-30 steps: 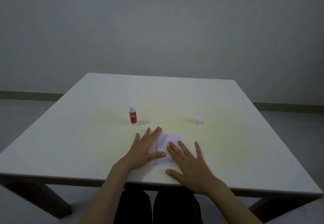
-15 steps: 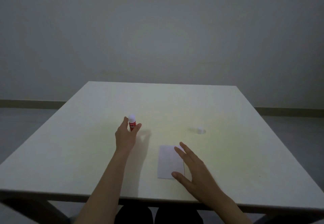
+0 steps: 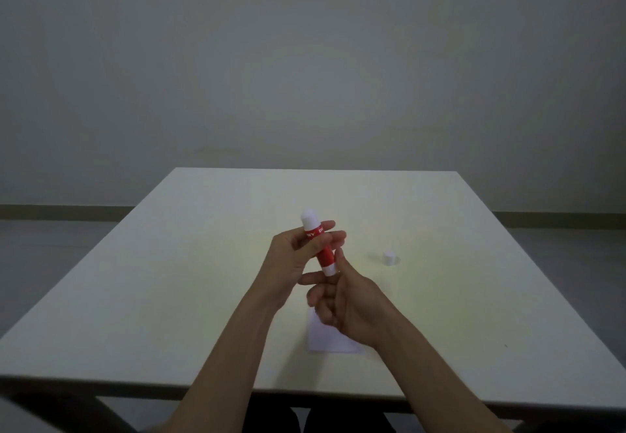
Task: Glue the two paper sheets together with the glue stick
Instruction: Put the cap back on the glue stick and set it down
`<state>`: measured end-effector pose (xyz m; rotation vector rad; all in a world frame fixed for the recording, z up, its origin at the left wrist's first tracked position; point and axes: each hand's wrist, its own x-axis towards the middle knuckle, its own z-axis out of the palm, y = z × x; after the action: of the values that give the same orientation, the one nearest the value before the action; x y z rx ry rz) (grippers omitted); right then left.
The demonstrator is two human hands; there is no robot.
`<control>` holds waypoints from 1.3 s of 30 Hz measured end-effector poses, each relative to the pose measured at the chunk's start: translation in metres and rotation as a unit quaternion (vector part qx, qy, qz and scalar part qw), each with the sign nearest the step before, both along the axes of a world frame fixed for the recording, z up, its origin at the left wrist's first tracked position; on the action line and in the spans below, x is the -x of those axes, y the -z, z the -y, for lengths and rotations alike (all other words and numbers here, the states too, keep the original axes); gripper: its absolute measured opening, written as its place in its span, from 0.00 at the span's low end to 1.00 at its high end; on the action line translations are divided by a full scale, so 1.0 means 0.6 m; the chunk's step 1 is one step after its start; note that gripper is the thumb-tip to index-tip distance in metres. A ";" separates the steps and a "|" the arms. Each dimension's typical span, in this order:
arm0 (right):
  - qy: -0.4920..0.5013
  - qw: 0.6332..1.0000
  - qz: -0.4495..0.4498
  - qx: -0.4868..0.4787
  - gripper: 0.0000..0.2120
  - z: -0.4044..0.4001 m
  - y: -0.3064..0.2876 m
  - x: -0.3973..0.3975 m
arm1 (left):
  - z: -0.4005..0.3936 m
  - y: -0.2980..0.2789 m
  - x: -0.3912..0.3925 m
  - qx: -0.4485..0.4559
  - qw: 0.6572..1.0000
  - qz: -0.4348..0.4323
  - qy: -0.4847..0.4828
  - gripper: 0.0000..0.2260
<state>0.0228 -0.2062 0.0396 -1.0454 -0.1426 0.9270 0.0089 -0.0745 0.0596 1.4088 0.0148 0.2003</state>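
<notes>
Glue stick [image 3: 320, 246], one: a slim cylinder with a red printed body, white lettering too blurred to read, a white rounded top and a white base band. It is held off the table at frame centre, tilted, with its top toward the upper left and its base toward the lower right.

Left hand [image 3: 294, 256], one: fingers curled round the upper part of the glue stick, gripping the red body just under the white top; bare forearm entering from the bottom edge.

Right hand [image 3: 345, 304], one: fingers bent narrowly, thumb and fingertips touching the stick's white base end from below; bare forearm entering from the lower right.

Paper [image 3: 327, 341], white, flat and rectangular, lying on the table below centre, partly covered by the right hand and wrist. Whether it is one sheet or two stacked cannot be told.

Cap [image 3: 388, 257], one: a small white cylinder, smooth, standing alone on the table right of centre, well apart from the hands and the paper.

Table [image 3: 169, 280], one: a broad, square-edged top with a smooth matte off-white surface and a faint yellowish tint across its middle; dark legs show under the near edge.

Wall [image 3: 305, 60], plain grey and matte, filling the upper half of the frame; a darker skirting strip runs along its foot at both sides of the table.
</notes>
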 end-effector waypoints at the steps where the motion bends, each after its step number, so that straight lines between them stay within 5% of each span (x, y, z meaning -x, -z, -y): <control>1: 0.021 0.999 -0.025 -0.039 0.26 -0.002 0.000 0.002 | 0.002 0.000 0.002 0.005 1.000 0.004 -0.002 0.08; 4: 0.081 0.993 -0.008 -0.086 0.17 0.000 0.003 0.004 | 0.010 -0.003 0.009 0.010 1.000 0.015 -0.015 0.07; 6: 0.150 0.978 0.144 -0.028 0.14 0.001 0.013 0.006 | 0.016 -0.004 0.013 0.025 0.999 0.020 -0.031 0.06; 9: 0.289 0.827 0.461 0.145 0.03 0.000 0.034 0.013 | 0.031 -0.006 0.014 0.035 0.997 0.013 -0.062 0.04; 12: 0.325 0.655 0.594 0.336 0.11 0.005 0.054 0.004 | 0.047 0.003 0.013 -0.015 0.994 -0.011 -0.109 0.06; 13: 0.305 0.660 0.583 0.362 0.13 0.009 0.054 0.001 | 0.049 0.006 0.014 -0.021 0.993 -0.019 -0.113 0.06; 14: 0.263 0.722 0.535 0.352 0.15 0.012 0.048 -0.001 | 0.050 0.006 0.016 -0.012 0.994 -0.025 -0.108 0.07; 16: 0.106 0.918 0.314 0.216 0.25 0.018 0.029 -0.006 | 0.044 0.004 0.018 0.004 0.995 -0.028 -0.098 0.07; 17: 0.024 0.975 0.189 0.110 0.28 0.022 0.024 -0.006 | 0.042 0.003 0.018 0.004 0.996 -0.027 -0.091 0.05; 20: -0.004 0.998 0.022 -0.062 0.24 0.033 0.024 -0.007 | 0.046 -0.004 0.023 0.032 0.998 -0.021 -0.057 0.04; 23: 0.121 0.981 0.141 -0.048 0.14 0.018 0.032 -0.002 | 0.045 -0.008 0.020 0.022 0.996 -0.017 -0.084 0.05; 24: 0.176 0.949 0.262 0.009 0.10 0.011 0.038 0.001 | 0.045 -0.009 0.019 0.021 0.995 -0.019 -0.095 0.06; 26: 0.307 0.804 0.486 0.154 0.03 0.000 0.055 0.006 | 0.051 -0.009 0.017 0.022 0.993 -0.020 -0.111 0.05; 29: 0.406 0.599 0.624 0.295 0.09 -0.002 0.070 0.004 | 0.072 0.000 0.014 -0.022 0.986 -0.035 -0.160 0.08; 31: 0.428 0.521 0.655 0.341 0.12 0.001 0.074 -0.002 | 0.086 0.007 0.013 -0.025 0.981 -0.046 -0.189 0.10; 36: 0.330 0.511 0.704 0.367 0.21 0.020 0.075 -0.026 | 0.084 0.019 0.014 -0.043 0.969 -0.057 -0.236 0.04; 39: 0.205 0.541 0.652 0.489 0.39 0.059 0.072 -0.081 | 0.059 0.023 0.020 -0.097 0.964 -0.043 -0.244 0.08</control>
<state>0.0714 -0.2414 -0.0038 -2.5561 -0.6254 -0.5715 -0.0028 -0.1101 0.0455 1.5904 0.4276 0.5606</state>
